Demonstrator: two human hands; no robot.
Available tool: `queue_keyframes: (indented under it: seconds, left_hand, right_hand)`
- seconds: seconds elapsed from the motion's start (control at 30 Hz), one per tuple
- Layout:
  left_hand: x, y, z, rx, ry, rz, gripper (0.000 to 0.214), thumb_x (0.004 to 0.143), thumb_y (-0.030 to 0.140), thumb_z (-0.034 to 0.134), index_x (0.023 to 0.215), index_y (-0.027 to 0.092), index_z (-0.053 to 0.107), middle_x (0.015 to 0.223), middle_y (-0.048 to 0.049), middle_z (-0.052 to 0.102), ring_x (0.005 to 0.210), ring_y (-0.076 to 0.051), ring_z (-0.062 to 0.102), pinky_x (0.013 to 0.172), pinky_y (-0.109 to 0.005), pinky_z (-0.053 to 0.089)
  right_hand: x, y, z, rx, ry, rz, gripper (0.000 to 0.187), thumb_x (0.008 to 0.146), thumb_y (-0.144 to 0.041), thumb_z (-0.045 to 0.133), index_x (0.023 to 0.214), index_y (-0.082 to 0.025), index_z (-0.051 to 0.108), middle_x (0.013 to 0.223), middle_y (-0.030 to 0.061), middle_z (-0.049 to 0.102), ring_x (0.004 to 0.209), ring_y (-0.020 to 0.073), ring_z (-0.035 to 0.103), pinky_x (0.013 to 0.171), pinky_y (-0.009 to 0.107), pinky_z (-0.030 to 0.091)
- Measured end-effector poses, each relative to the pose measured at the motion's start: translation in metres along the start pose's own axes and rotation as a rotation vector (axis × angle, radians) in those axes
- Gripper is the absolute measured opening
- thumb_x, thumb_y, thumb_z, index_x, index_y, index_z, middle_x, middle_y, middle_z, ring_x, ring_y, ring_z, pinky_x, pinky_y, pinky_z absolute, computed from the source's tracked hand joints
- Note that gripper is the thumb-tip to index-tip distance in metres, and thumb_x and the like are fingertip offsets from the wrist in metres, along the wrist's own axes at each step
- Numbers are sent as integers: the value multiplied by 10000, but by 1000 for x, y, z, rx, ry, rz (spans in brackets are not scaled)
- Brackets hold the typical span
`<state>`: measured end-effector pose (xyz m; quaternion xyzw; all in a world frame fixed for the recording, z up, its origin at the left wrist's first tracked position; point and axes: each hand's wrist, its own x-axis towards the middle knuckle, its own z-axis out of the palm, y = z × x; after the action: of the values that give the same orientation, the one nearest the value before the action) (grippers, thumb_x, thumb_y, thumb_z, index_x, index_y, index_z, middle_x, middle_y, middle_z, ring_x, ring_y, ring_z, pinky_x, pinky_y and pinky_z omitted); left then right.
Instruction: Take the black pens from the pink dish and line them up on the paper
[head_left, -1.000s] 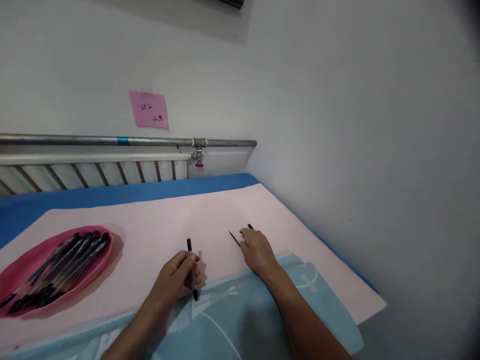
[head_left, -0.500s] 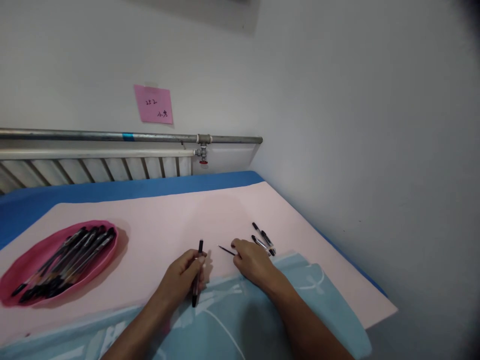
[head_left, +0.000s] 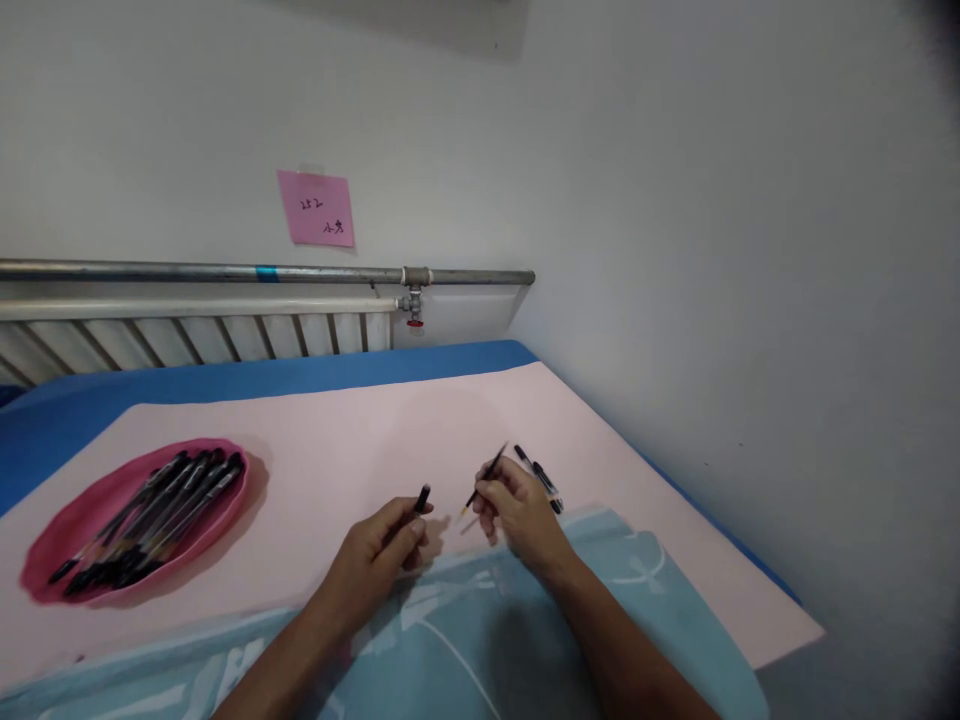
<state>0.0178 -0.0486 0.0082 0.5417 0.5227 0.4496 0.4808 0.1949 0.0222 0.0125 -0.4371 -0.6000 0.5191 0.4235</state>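
My left hand is closed around a dark pen barrel, whose black upper end sticks up past the thumb; the lower part is hidden by the fingers. To its right, my right hand pinches a thin pen refill, dark along most of its length. The refill slants, its pale yellowish end pointing down and left toward the left hand, apart from the barrel. Just beyond the right hand lie a few black-and-clear pens, partly covered by that hand.
A pink oval tray with several dark pens stands at the left on the pink sheet. Light blue patterned fabric lies along the near edge. Behind are a radiator and a pipe; a grey wall borders the right.
My right hand has raised the refill and turned it, so its pale end now points down. The barrel in my left hand has tipped, its upper end shifting right.
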Motion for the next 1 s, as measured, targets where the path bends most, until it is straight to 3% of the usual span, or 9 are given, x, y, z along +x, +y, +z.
queue_keyframes:
  seconds: [0.1,0.2,1.0]
  left_hand:
    - [-1,0,0,143,5,46,266,807,332,481,996,202,613,715,-3,601,635,-129,561,612,-232,416]
    - [-2,-1,2,205,0,70,257,802,333,479,973,216,631,745,-8,622,660,-139,571,619,-224,420]
    - [-3,1,2,382,-79,151,246,838,296,419,953,205,616,740,-16,606,684,-151,544,625,-219,390]
  right_hand:
    - [-3,-6,5,494,36,5,83,723,-216,526,774,-194,465,698,-27,565,509,110,549,384,211,415]
    - [-4,-9,8,676,33,-19,111,710,-189,558,784,-193,476,747,-14,581,566,115,586,396,202,447]
    - [-6,-8,5,621,30,-70,58,733,-150,519,778,-185,506,734,-11,588,545,116,593,383,202,449]
